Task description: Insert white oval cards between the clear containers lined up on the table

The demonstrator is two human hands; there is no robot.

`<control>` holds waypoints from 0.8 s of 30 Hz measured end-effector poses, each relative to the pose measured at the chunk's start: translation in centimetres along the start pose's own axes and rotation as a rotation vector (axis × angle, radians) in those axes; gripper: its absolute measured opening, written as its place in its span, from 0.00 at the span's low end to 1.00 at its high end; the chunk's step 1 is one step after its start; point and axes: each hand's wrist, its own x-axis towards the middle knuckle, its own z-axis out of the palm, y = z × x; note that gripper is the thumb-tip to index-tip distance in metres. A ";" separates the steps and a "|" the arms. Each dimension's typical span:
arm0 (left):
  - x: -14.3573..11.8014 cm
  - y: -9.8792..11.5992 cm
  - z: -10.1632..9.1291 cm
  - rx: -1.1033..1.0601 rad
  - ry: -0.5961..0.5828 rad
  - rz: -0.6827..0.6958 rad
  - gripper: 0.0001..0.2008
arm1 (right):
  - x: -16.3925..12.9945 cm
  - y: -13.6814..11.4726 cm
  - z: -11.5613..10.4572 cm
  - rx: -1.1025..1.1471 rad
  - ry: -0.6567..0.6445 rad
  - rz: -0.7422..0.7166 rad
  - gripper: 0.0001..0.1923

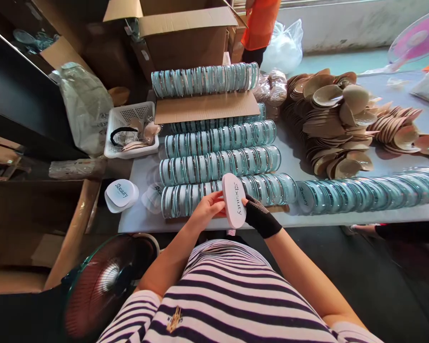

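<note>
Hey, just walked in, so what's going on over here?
Someone in a striped top is at a table, holding a white card stack printed "beauty" between the left hand and the right hand, which wears a black fingerless glove. In front of them lie rows of clear packs, standing on edge. Beige cups are heaped toward the right, and more white pieces sit off the table's left corner.

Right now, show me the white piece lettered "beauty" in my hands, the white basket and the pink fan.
White piece (235,204): head view, on its printed face.
White basket (131,152): head view, on its near wall.
Pink fan (415,39): head view, on its round head.
</note>
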 end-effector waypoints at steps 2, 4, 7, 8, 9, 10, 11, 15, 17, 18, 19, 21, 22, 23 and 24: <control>0.1 0.0 0.1 0.003 0.000 -0.010 0.32 | -0.1 0.1 -0.1 0.017 -0.003 -0.005 0.26; 0.1 0.1 0.1 -0.002 0.000 -0.010 0.34 | -0.2 0.4 -0.1 0.030 -0.014 0.000 0.27; 0.0 0.0 0.1 0.009 0.059 0.060 0.40 | -0.3 0.7 0.1 0.056 -0.031 0.022 0.29; 0.0 -0.1 0.1 0.033 0.099 0.105 0.40 | -0.3 0.7 0.2 0.067 -0.034 0.029 0.29; 0.0 -0.2 0.0 0.067 0.142 0.152 0.39 | -0.4 0.8 0.3 0.077 -0.035 0.033 0.29; -0.1 -0.4 0.0 0.104 0.177 0.193 0.36 | -0.4 0.8 0.4 0.086 -0.034 0.035 0.29; -0.1 -0.5 -0.1 0.138 0.203 0.224 0.32 | -0.5 0.8 0.5 0.091 -0.030 0.036 0.29; -0.1 -0.9 -0.3 0.225 0.265 0.276 0.17 | -0.6 0.5 0.7 0.077 0.001 0.031 0.28; -0.1 -1.1 -0.5 0.330 0.280 0.296 0.10 | -0.6 0.6 0.7 0.039 0.008 0.033 0.28; -0.1 -1.2 -0.5 0.389 0.285 0.302 0.08 | -0.5 0.6 0.6 0.013 0.006 0.034 0.29; -0.2 -1.3 -0.5 0.435 0.293 0.301 0.07 | -0.5 0.7 0.6 -0.016 0.002 0.031 0.29; -0.3 -1.6 -0.6 0.518 0.324 0.310 0.07 | -0.1 1.1 0.5 -0.069 0.004 0.020 0.29; -0.4 -1.7 -0.7 0.570 0.344 0.330 0.08 | 0.2 1.3 0.4 -0.092 0.010 0.021 0.29; -0.5 -1.7 -0.8 0.639 0.358 0.358 0.10 | 0.6 1.4 0.3 -0.111 0.017 0.028 0.29; -0.6 -1.7 -1.1 0.714 0.366 0.389 0.12 | 1.0 1.6 0.3 -0.127 0.023 0.040 0.29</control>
